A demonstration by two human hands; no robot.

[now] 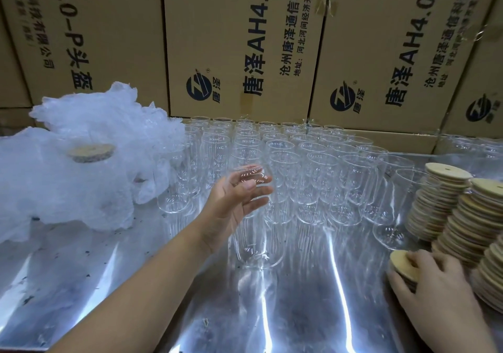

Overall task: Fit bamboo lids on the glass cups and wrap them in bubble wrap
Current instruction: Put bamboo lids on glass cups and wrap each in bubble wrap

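Observation:
My left hand (231, 205) grips a tall clear glass cup (258, 249) near its rim, and the cup's base is close to the shiny table. At the lower right, my right hand (435, 279) curls over a short pile of round bamboo lids (402, 264) and holds the top ones. Behind the held cup, several rows of empty glass cups (313, 167) stand upright. A heap of bubble wrap (81, 189) lies at the left. A lidded cup (91, 152) shows inside the heap.
Tall stacks of bamboo lids (446, 189) crowd the right edge. Large printed cardboard boxes (245, 39) wall off the back. The reflective metal table (299, 312) stretches toward me with dark specks on it.

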